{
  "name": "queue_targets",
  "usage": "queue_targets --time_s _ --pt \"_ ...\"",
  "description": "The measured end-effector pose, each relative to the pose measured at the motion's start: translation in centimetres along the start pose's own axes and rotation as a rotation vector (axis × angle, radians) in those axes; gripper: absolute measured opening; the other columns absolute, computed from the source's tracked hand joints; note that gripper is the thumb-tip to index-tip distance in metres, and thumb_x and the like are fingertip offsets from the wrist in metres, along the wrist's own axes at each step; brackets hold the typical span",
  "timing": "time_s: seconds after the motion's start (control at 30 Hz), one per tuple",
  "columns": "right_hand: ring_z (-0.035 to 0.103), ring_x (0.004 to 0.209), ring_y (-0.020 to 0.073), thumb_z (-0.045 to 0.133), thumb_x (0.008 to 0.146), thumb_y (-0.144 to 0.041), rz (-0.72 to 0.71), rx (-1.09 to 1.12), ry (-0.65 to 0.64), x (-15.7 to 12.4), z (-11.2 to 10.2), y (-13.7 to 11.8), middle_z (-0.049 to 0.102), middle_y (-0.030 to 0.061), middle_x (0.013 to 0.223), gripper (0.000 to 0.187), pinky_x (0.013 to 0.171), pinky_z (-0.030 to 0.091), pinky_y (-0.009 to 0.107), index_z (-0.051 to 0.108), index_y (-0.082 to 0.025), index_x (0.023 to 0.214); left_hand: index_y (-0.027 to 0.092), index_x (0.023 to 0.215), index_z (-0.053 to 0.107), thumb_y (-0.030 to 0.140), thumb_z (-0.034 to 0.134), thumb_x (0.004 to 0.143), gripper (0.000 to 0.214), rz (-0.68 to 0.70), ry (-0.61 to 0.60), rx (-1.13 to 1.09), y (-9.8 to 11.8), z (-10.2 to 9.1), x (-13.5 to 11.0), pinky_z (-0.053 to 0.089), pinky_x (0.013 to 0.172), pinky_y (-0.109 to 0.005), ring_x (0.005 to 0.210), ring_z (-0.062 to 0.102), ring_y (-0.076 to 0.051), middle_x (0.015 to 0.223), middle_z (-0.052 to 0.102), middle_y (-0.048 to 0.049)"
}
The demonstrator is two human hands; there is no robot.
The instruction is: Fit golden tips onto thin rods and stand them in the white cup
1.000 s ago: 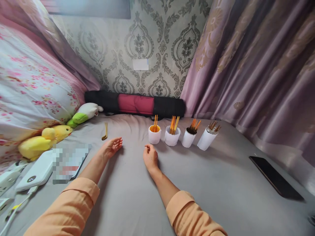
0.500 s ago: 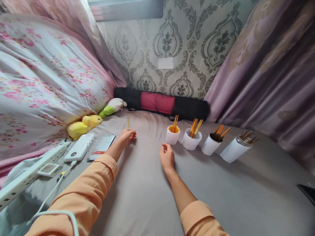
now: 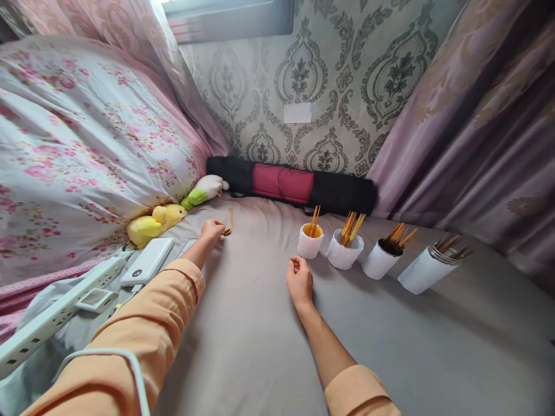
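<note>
My left hand [image 3: 212, 229] reaches to the far left of the grey sheet, its fingers pinched together. At its fingertips is the dark near end of a few thin yellow-brown sticks [image 3: 230, 219]; how many are between the fingers is too small to tell. My right hand [image 3: 300, 281] rests loosely curled on the sheet, with nothing visible in it. Just beyond it stands a white-wrapped cup [image 3: 309, 248] with a yellow inside and a few orange sticks [image 3: 315, 218]. To its right are a wider white cup [image 3: 342, 257], a dark-lined cup [image 3: 378, 263] and a tilted white-wrapped jar [image 3: 424, 273], all holding sticks.
A black and red roll bag [image 3: 284, 184] lies along the wall. Plush toys [image 3: 156, 224] sit by the flowered cloth at left. Near my left arm are a white power bank [image 3: 147, 263], a partly covered phone [image 3: 186, 247], a power strip [image 3: 60, 312] and a cable.
My left hand has drawn back to the left, and its fingers have come to the sticks' near end. My right hand stays in place; the view has shifted slightly.
</note>
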State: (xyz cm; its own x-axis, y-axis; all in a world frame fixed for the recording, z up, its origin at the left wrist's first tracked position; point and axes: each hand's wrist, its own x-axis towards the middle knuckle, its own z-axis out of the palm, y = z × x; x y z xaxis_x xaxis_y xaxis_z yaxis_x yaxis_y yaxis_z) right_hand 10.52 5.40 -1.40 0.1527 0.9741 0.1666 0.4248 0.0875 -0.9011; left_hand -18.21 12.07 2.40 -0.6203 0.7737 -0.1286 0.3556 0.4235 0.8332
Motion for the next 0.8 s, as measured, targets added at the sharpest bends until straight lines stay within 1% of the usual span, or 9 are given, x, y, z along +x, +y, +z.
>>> queue_targets --time_s 0.1,0.2,0.33,0.43,0.6,0.8 --pt "0.06 0.07 0.0161 0.042 0.074 -0.027 -0.006 0.008 0.004 0.0 -0.1 0.0 0.065 0.0072 0.08 0.025 0.065 0.042 0.026 0.057 -0.015 0.09 0.012 0.072 0.059 0.015 0.061 0.06 0.012 0.039 0.056 0.11 -0.1 -0.3 0.2 0.04 0.053 -0.026 0.059 0.055 -0.017 0.061 0.058 -0.006" --pt "0.06 0.069 0.016 0.042 0.074 -0.027 -0.003 0.005 0.007 -0.1 -0.1 -0.1 0.064 0.0069 0.079 0.025 0.065 0.042 0.026 0.057 -0.015 0.09 0.014 0.066 0.06 0.017 0.061 0.058 0.009 0.099 0.078 0.197 0.1 -0.4 0.0 0.039 0.052 -0.026 0.058 0.054 -0.017 0.057 0.057 -0.0057" --pt "0.06 0.069 0.016 0.041 0.075 -0.026 0.015 0.011 0.006 -0.1 -0.1 -0.2 0.064 0.007 0.079 0.024 0.065 0.043 0.026 0.057 -0.015 0.09 0.015 0.064 0.061 0.022 0.062 0.057 0.01 0.163 0.064 0.284 0.4 -0.2 -0.2 0.038 0.053 -0.027 0.057 0.054 -0.019 0.053 0.056 -0.0054" --pt "0.06 0.07 0.0157 0.041 0.075 -0.026 0.006 0.022 0.014 -0.1 0.0 -0.2 0.064 0.0067 0.079 0.024 0.065 0.043 0.025 0.057 -0.016 0.09 0.015 0.063 0.061 0.024 0.062 0.056 0.011 0.195 0.051 0.33 0.5 0.0 0.0 0.037 0.056 -0.027 0.061 0.055 -0.02 0.054 0.057 -0.0061" --pt "0.06 0.069 0.0158 0.041 0.075 -0.026 0.011 0.021 0.022 -0.2 -0.1 -0.4 0.064 0.0058 0.079 0.023 0.064 0.043 0.026 0.057 -0.016 0.09 0.015 0.062 0.061 0.024 0.063 0.056 0.011 0.214 0.031 0.37 0.4 0.5 0.5 0.038 0.059 -0.026 0.066 0.056 -0.021 0.058 0.058 -0.0063" --pt "0.061 0.071 0.0159 0.041 0.076 -0.026 0.024 0.015 0.001 -0.2 -0.2 -0.3 0.064 0.0057 0.081 0.023 0.065 0.043 0.025 0.056 -0.017 0.09 0.015 0.06 0.06 0.023 0.062 0.057 0.009 0.22 0.014 0.379 0.5 1.0 0.6 0.038 0.059 -0.027 0.065 0.055 -0.021 0.053 0.055 -0.0061"
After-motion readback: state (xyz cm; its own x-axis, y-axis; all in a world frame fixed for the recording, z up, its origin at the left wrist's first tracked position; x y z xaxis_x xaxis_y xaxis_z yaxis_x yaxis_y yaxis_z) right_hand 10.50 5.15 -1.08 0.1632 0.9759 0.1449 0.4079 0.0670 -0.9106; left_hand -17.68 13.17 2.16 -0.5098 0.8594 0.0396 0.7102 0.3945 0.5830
